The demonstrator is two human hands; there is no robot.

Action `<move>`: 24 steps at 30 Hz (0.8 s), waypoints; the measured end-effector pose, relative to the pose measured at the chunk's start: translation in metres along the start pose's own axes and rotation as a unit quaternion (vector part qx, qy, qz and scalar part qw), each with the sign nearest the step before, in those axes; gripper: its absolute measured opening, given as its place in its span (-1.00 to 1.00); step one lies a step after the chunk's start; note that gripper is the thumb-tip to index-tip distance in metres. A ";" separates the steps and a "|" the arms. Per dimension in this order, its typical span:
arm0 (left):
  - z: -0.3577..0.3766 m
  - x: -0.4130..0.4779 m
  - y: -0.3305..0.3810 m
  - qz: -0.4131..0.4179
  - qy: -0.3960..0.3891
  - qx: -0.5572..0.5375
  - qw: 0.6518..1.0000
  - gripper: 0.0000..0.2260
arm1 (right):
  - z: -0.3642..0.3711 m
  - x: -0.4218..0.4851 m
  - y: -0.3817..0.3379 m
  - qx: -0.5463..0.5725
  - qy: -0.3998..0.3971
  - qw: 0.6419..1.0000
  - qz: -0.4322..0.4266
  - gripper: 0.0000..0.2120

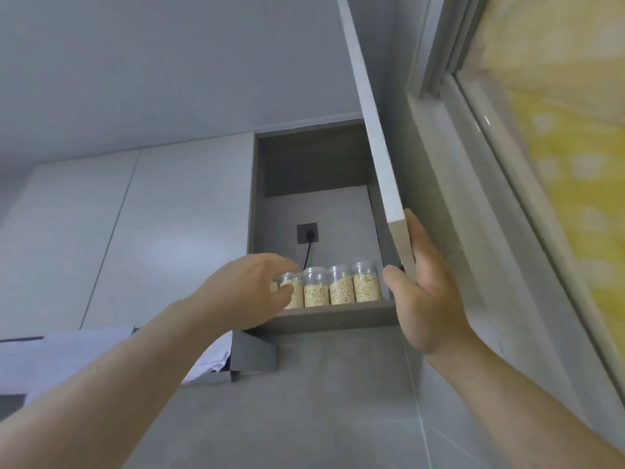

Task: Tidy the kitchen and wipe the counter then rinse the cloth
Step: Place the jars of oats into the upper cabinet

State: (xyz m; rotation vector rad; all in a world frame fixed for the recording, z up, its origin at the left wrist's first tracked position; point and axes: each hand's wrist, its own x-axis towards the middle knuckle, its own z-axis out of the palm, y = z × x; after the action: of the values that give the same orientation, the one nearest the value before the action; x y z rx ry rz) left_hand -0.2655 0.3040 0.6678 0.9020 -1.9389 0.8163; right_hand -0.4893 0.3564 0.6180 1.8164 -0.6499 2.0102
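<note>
Looking up into an open wall cabinet (pixel 260 198) at centre frame, grey inside, door (pixel 372 130) swung out and running from the top edge down toward centre right. Right hand (pixel 427 299) at centre right, clamped on the door's lower corner: thumb (pixel 394 280) on the cabinet side, fingers (pixel 419 238) flat up the outer face, palm wrapping the bottom edge. Left hand (pixel 250 292) reaching up from lower left, fingers curled and closed around the leftmost jar (pixel 293 292) on the shelf (pixel 331 318). Four clear jars in a row along the shelf's front edge, each filled most of the way with pale grain, clear at the top; second jar (pixel 316 287), third jar (pixel 341 286) and fourth jar (pixel 367 282) standing upright, side by side, touching or nearly so. Gripped jar partly hidden behind the fingers, so hard to tell whether upright or tilted. Behind the jars, on the cabinet's back wall, a dark socket (pixel 307 232) with a black cable (pixel 307 257) dropping down behind the row. Closed pale cabinet fronts (pixel 118 231) filling the left of the frame. Grey tiled wall (pixel 338 401) below the shelf. Window frame (pixel 473 164) down the right side, yellow patterned surface (pixel 558 130) behind the glass. White plastic-looking sheet (pixel 84 353) at lower left, partly behind the left forearm. No cloth or counter in view.
</note>
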 end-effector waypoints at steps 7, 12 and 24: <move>-0.039 -0.005 -0.018 -0.038 -0.061 0.043 0.996 -0.72 | 0.038 0.002 0.025 -0.093 -0.049 0.992 -0.073 -0.36; -0.073 -0.006 -0.039 -0.070 -0.033 0.125 0.989 -0.72 | 0.066 0.013 0.046 -0.171 -0.126 0.971 -0.111 -0.34; 0.023 0.006 -0.096 0.034 0.057 0.158 0.985 -0.46 | 0.112 0.044 0.121 -0.366 -0.178 0.913 -0.009 -0.46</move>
State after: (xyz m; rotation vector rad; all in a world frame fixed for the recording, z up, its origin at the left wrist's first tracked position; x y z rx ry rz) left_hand -0.1984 0.2330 0.6825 0.9546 -1.7771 1.2145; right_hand -0.4676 0.1918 0.6581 1.6738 -1.2760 1.1545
